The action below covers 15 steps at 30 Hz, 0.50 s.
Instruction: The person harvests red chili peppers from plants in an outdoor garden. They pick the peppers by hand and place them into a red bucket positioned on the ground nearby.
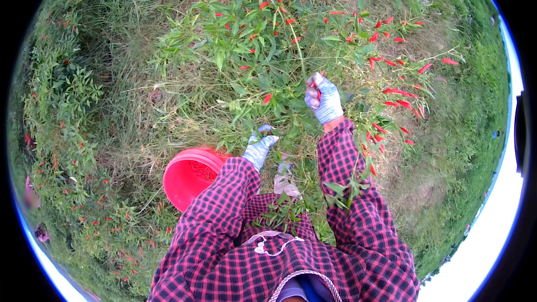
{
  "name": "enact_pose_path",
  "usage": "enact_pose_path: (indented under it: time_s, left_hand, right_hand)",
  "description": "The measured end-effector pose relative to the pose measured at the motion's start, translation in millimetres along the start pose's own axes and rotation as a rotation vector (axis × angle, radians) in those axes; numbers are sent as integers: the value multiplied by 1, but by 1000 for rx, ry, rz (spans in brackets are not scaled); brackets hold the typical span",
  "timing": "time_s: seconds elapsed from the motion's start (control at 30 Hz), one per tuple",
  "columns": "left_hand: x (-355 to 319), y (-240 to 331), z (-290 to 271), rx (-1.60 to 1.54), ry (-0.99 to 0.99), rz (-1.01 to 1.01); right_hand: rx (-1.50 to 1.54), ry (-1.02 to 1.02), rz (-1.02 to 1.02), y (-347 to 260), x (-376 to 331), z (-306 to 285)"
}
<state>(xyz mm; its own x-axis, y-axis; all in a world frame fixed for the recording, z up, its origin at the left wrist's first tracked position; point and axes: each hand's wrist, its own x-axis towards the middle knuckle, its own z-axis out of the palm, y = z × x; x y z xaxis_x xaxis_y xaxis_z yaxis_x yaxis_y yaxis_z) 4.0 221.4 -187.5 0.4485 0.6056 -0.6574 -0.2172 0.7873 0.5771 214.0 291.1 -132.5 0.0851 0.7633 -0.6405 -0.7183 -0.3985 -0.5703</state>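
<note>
My right hand (323,99), in a pale blue-white glove with bare fingertips, is closed, with red chili peppers (319,93) showing between its fingers. It is among the stems of a chili plant (263,39) that carries many upright red peppers. Lower and to the left, my left hand (259,148), in a similar glove, has its fingers bent round a leafy chili branch (272,132). A red bucket (180,182) stands beside my left forearm, with small red chilies (202,171) in it. Leaves partly hide the left fingertips.
Laden chili branches (400,94) spread to the right of my right hand, and some leaves overlap my right sleeve. More chili plants (72,86) line the left side. Dry and green grass (151,67) covers the ground between. A long thin stem (293,33) arches above my right hand.
</note>
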Motion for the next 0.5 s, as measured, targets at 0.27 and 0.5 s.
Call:
enact_pose_path:
  time_s: [0.27, 0.5]
  left_hand:
    - [-2, 0, 8, -69, 41, -28]
    - [-2, -6, 10, 60, 22, -48]
  right_hand:
    - [-613, 42, 6, -7, -11, 43]
    - [-1862, -161, -284, 8, -5, 67]
